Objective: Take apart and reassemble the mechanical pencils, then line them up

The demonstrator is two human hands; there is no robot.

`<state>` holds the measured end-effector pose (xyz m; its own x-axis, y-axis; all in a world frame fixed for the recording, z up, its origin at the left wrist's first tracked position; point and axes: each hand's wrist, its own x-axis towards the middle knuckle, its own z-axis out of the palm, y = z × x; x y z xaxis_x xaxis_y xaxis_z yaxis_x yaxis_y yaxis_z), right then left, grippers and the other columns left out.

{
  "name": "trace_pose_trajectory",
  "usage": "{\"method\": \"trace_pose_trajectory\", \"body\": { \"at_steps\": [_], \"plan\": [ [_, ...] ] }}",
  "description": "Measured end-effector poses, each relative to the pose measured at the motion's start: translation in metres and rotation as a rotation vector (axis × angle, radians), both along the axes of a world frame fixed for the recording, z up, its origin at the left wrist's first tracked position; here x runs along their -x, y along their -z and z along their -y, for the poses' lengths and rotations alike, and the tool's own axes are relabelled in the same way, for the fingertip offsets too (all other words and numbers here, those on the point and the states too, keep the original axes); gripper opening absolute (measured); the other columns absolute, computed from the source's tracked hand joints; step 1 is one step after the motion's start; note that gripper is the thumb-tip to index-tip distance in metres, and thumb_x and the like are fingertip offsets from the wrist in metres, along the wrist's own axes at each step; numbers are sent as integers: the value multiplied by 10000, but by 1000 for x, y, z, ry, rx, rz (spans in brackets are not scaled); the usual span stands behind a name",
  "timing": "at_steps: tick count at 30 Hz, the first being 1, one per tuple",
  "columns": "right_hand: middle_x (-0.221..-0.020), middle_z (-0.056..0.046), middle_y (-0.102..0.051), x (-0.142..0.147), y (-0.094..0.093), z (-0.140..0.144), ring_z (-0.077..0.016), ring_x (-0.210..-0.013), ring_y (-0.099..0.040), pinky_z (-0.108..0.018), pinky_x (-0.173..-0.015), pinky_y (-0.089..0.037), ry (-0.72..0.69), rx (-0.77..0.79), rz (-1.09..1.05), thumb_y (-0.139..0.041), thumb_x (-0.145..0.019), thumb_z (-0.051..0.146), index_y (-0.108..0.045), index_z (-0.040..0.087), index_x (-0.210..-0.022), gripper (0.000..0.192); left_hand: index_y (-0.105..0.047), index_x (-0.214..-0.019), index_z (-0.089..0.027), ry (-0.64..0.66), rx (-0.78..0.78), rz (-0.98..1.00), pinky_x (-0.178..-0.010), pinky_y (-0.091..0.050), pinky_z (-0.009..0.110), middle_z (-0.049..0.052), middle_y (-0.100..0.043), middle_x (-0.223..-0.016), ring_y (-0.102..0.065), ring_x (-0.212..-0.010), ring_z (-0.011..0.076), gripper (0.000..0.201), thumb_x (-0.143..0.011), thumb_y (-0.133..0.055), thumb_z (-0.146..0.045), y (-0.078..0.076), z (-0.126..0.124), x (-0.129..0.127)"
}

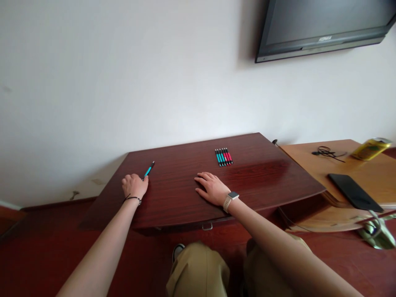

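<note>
The left hand [135, 185] rests near the left edge of the dark desk [253, 181], its fingers curled round the near end of a teal pen [149, 169]. The grip itself is hidden behind the knuckles, so which fingers pinch the barrel cannot be told. The pen's far end, with a dark tip, sticks out up and to the right of the hand and seems to lie on the desk top.

The right hand [212, 187] lies flat, palm down, fingers spread and pointing left; it holds nothing. A watch [231, 197] sits on its wrist. Beyond this hand, a little to its right and well apart from it, is a row of pens [223, 156], teal and red, lying side by side; they are too small to count surely.

Further right of the right hand a lighter table [309, 154] carries a black phone [354, 192], a tangled cord [326, 152] and a yellow object [370, 148], too blurred to identify. A screen [324, 24] on the wall is cut off by the top edge.
</note>
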<state>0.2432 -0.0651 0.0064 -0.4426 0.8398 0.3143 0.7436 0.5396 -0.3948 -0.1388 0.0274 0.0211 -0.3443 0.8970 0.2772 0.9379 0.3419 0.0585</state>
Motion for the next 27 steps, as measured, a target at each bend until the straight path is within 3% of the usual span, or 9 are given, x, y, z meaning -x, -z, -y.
{"method": "trace_pose_trajectory", "body": {
  "at_steps": [7, 14, 18, 21, 27],
  "plan": [
    [-1602, -168, -563, 0, 6, -1, -284, -1511, -465, -467, -1282, -355, -9, -22, 1, -565, -1105, 440, -625, 167, -1516, 497, -782, -1070, -133, 110, -20, 38, -1042, -489, 477, 233, -697, -1177, -626, -1130, 368, 375, -1011, -482, -351, -3, 26, 3],
    [-1465, -164, -667, -6, 16, -9, -280, -1397, -571, -447, -1233, -425, -15, -70, -111, -626, -1066, 358, -722, 173, -1374, 372, -738, -993, -192, 290, -211, 257, -1029, -520, 449, 173, -744, -1152, -674, -1120, 335, 267, -1024, -518, -341, -11, 53, -42],
    [-1241, -113, -776, -16, 24, -21, -279, -1179, -703, -458, -1121, -521, 67, 5, -369, -662, -1015, 318, -770, 219, -1237, 266, -683, -981, -200, 488, -329, 688, -903, -578, 399, 121, -790, -988, -754, -922, 269, 198, -1003, -600, -378, -19, 63, -88],
    [-1108, -67, -804, -25, 26, -26, -252, -1009, -751, -425, -991, -583, 135, 136, -671, -688, -983, 415, -747, 247, -1268, 336, -639, -997, -193, 650, -340, 1032, -764, -603, 357, 99, -789, -885, -762, -786, 225, 242, -1015, -602, -431, -26, 68, -127],
    [-979, -33, -789, -32, 15, -21, -222, -947, -738, -374, -939, -577, 70, 309, -1163, -839, -832, 572, -687, 251, -1321, 604, -613, -972, -197, 858, -260, 1263, -824, -627, 369, 107, -808, -921, -793, -849, 220, 282, -983, -689, -468, -21, 76, -177]
  ]
}}
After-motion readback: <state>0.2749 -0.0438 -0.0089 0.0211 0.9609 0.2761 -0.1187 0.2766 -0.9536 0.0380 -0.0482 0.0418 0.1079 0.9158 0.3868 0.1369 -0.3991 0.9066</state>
